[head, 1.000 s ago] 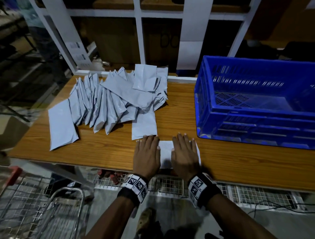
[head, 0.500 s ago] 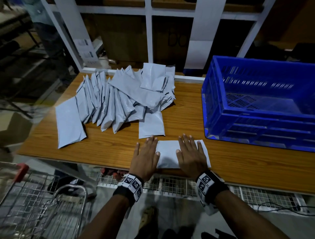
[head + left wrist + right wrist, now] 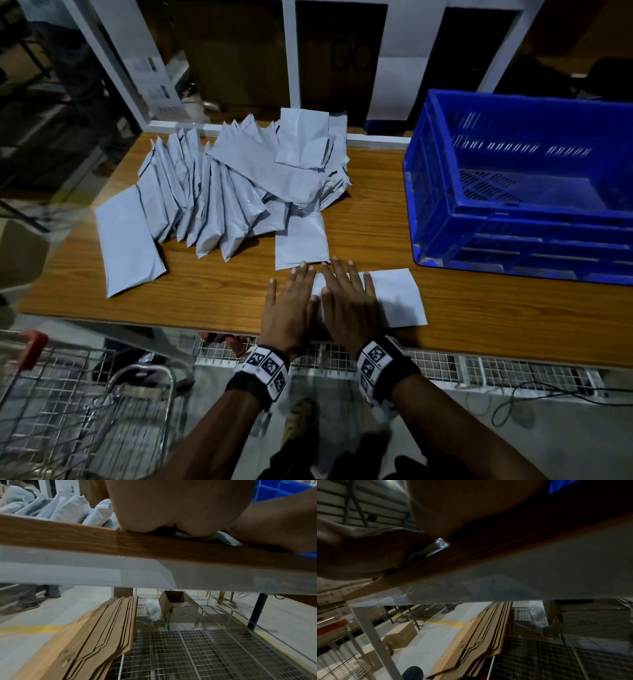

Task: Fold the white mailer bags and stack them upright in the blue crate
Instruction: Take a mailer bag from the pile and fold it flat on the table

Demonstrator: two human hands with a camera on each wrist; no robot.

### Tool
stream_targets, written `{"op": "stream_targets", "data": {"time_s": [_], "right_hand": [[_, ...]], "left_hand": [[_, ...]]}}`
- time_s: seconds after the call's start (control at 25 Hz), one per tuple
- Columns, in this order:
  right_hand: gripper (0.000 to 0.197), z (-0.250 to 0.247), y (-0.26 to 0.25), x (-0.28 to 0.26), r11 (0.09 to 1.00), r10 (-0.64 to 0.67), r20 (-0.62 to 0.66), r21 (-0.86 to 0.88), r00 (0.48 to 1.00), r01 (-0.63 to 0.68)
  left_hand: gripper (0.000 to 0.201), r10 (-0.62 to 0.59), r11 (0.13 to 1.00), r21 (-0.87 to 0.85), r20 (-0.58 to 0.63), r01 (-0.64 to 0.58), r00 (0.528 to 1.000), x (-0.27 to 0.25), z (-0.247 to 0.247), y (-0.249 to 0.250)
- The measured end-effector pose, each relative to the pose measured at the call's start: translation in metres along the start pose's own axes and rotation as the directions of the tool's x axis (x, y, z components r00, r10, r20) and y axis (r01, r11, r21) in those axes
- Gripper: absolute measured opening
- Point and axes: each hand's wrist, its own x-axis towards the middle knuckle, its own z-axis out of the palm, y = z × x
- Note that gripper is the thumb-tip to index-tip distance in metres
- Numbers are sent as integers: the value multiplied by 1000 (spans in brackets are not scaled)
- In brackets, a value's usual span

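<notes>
A folded white mailer bag (image 3: 394, 298) lies flat at the near edge of the wooden worktop (image 3: 479, 315), its long axis running left to right along that edge, its free end pointing right toward the blue crate (image 3: 513, 246). The left hand (image 3: 291, 308) and right hand (image 3: 349, 305) lie side by side, palms down, on the bag's left part; their fingers (image 3: 342, 274) are straight and slightly spread, pressing flat and gripping nothing (the left wrist view shows the bag's edge squeezed under the palm). Beyond them a heap of unfolded mailer bags (image 3: 222, 198) fans out, one bag's near end just beside the fingertips. The crate stands on the worktop to the right, apart from the folded bag.
</notes>
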Motion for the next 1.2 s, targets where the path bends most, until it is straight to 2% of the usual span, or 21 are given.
{"op": "stream_targets", "data": {"time_s": [0.28,0.6,0.68,0.8,0.92,1.0,1.08,1.2], "right_hand": [[55,-9,31,-1,997,-18,63,-70,998,23],[57,-26,89,-8,984,107,67,-147,992,-96],[60,-31,107,-9,977,148,114,-172,982,-128],[64,-44,124,-8,982,121,189,-168,974,-90],[55,-66,125,0,991,73,283,-126,956,-38],[50,-79,118,0,994,84,293,-93,952,-60],[58,-85,111,-2,991,135,304,-36,943,-131],[69,-83,106,-12,983,167,378,3,911,-181]], "left_hand": [[58,0,1000,-13,-56,-1,998,-4,2,2],[65,-17,1000,17,-47,18,999,-4,-1,7],[65,-14,1000,17,-56,15,998,-3,-2,7],[67,4,1000,5,-68,-4,998,-5,-3,6],[62,17,999,42,-60,-14,998,0,-8,4],[52,80,994,75,-68,-74,995,6,-16,7],[55,141,989,38,-22,-140,990,15,-28,7],[56,161,986,33,110,-165,981,32,-37,2]]}}
